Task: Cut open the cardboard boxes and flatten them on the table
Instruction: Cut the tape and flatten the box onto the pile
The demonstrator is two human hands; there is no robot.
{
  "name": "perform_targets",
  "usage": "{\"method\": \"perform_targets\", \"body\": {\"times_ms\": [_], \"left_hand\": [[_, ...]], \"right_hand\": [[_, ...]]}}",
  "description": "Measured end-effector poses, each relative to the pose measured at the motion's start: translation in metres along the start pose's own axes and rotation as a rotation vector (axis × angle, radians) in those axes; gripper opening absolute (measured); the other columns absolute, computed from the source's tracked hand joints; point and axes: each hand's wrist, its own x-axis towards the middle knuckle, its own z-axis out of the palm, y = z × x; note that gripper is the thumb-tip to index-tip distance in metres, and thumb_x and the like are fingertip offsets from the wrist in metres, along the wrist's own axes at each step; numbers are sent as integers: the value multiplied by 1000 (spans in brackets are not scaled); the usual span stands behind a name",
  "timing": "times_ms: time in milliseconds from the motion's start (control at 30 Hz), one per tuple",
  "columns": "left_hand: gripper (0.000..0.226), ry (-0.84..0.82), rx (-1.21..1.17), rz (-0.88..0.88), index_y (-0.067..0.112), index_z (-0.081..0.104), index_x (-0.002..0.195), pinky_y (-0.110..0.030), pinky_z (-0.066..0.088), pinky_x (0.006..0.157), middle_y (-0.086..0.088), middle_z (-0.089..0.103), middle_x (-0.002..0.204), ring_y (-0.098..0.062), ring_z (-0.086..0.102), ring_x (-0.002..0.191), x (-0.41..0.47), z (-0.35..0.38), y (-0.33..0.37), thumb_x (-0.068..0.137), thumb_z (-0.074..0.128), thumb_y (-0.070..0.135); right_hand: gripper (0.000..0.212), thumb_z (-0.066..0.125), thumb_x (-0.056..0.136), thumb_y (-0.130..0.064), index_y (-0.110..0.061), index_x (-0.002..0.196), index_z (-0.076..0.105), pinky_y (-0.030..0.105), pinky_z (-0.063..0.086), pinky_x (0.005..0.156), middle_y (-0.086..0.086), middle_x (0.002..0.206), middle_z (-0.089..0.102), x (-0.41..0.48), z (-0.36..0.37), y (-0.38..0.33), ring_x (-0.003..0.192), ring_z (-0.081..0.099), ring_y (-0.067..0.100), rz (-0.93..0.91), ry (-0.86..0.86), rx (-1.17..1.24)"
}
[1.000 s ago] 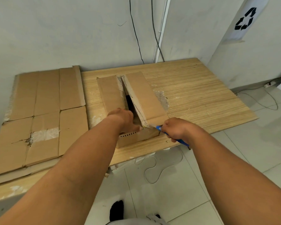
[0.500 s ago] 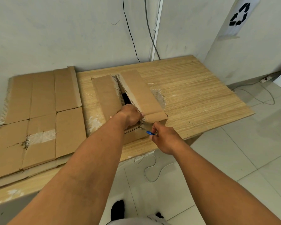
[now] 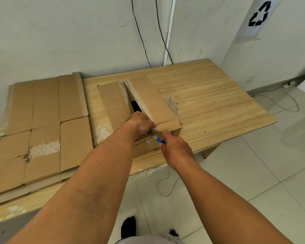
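Cardboard box at counter front edge, flaps part-open. Our left hand clamps its fingers on near flap end; right hand grasps blue cutter. We judge board light, stiff: hold by flap edge.

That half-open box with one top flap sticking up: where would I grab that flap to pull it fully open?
Probably its free long edge, partway back, coming from the middle gap: the raised flap tilts up there, so fingers can slip under. Avoid the near end of the box, which the left hand grips while the right hand holds the blue knife.
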Motion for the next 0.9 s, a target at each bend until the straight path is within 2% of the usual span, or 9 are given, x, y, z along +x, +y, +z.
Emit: {"method": "perform_targets", "body": {"times_ms": [167, 333, 467, 533, 600, 667, 733, 833, 900], "left_hand": [[31, 8, -58, -13, 2, 71, 103, -34, 52, 87, -11, 71, 105, -26, 66, 102, 4, -4, 0, 94, 70, 32], [38, -11, 200, 17, 1, 64, 117, -35, 53, 86, -12, 65, 116, -27, 62, 106, 7, -4, 4, 95, 63, 32], [25, -139, 494, 47, 17, 65, 86, -32, 47, 74, -2, 63, 101, -21, 59, 91, 7, -25, -4, 92, 67, 41], [25, -191, 680, 12, 22, 63, 76, -33, 51, 80, 1, 66, 102, -20, 61, 92, 4, -35, -5, 85, 73, 44], [24, -162, 771, 3, 21, 65, 90, -35, 54, 85, 1, 65, 110, -23, 63, 99, -1, -37, 4, 81, 75, 40], [50, -89, 711, 23, 15, 52, 127, -37, 52, 86, -6, 59, 123, -28, 60, 109, -1, -29, 10, 86, 71, 35], [80, -32, 487, -83, 13, 26, 148, -44, 46, 98, -16, 52, 139, -35, 54, 122, -2, -13, 13, 88, 67, 47], [131, 0, 529, -181, 12, 1, 157, -56, 32, 109, -21, 36, 151, -41, 38, 136, -9, 23, 11, 68, 64, 84], [145, -1, 702, -134, 7, -6, 157, -60, 29, 110, -23, 30, 152, -41, 34, 138, -12, 36, 9, 61, 68, 86]], "right_hand": [[20, 44, 103, -29, -30, 121, 37, 35, 39, 67, 6, 99, 56, 1, -5, 17, 83, 50, 27, 62, 149, -72], [22, 47, 95, -47, -25, 97, 41, 34, 41, 64, 1, 81, 59, 1, -22, 55, 75, 56, 27, 107, 154, -85], [21, 57, 90, -39, -23, 80, 48, 37, 44, 65, 2, 74, 60, -5, -17, 76, 74, 57, 29, 146, 240, 295], [14, 58, 92, -40, -35, 106, 59, 37, 49, 80, -4, 99, 62, 6, -17, 66, 90, 59, 22, 100, 196, 407], [44, 52, 96, -50, -50, 139, 44, 39, 46, 95, -5, 119, 48, 18, -16, 45, 106, 53, 20, 34, 17, 317], [43, 48, 99, -50, -44, 141, 47, 37, 46, 96, 1, 125, 52, 29, -15, 27, 111, 54, 24, 51, -28, 323], [32, 49, 100, -43, -28, 124, 65, 32, 47, 86, 3, 118, 64, 35, -16, 19, 104, 59, 23, 120, 28, 514], [31, 48, 101, -41, -19, 114, 65, 32, 42, 72, 5, 106, 65, 40, -24, 25, 90, 59, 21, 244, 166, 651], [30, 48, 101, -40, -23, 123, 60, 31, 41, 74, 5, 113, 61, 43, -32, 33, 83, 55, 15, 292, 253, 651]]}}
